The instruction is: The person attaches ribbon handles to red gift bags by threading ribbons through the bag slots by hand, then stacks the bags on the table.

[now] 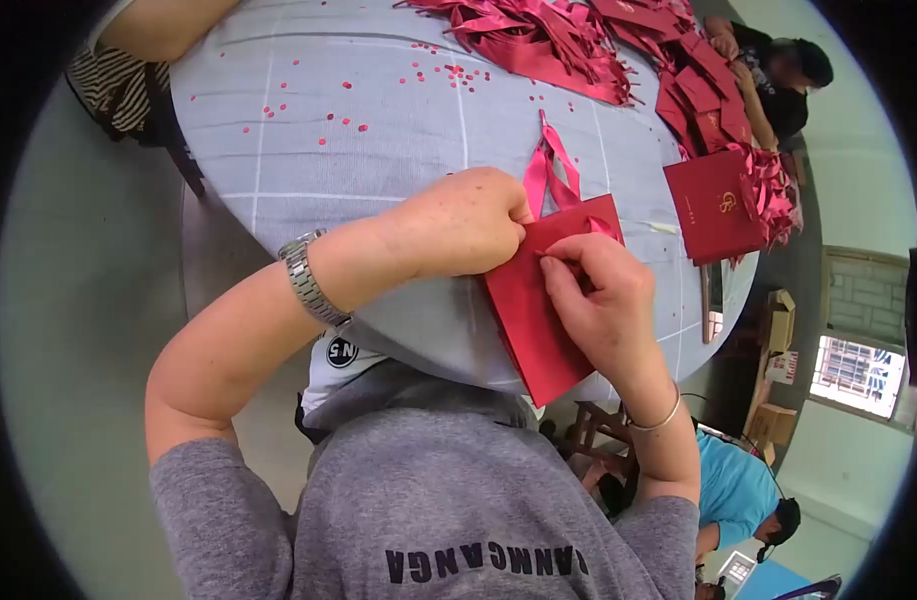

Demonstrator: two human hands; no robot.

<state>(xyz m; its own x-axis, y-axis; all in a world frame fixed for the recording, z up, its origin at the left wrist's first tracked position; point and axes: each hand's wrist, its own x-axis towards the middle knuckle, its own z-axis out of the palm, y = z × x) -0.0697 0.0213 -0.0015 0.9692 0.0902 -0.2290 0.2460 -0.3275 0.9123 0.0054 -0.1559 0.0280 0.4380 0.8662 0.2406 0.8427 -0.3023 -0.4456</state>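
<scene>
A red paper gift bag [544,335] lies tilted at the near edge of the table, between my two hands. My left hand [474,222], with a metal watch at its wrist, is closed against the bag's upper left edge; its fingertips are mostly hidden. Thumb and forefinger of my right hand [604,295] are pinched together over the bag's face, near the top. What sits between those fingertips is too small to make out. A pink ribbon [551,175] loops out beyond the bag's top edge, and a short ribbon piece shows beside my right knuckles.
Heaped pink ribbons [539,45] and stacked red bags [704,95] lie at the far side. One red bag with gold print [714,208] is at the right. Small red dots [459,75] are scattered on the grey checked tablecloth [379,150]. Other people sit nearby.
</scene>
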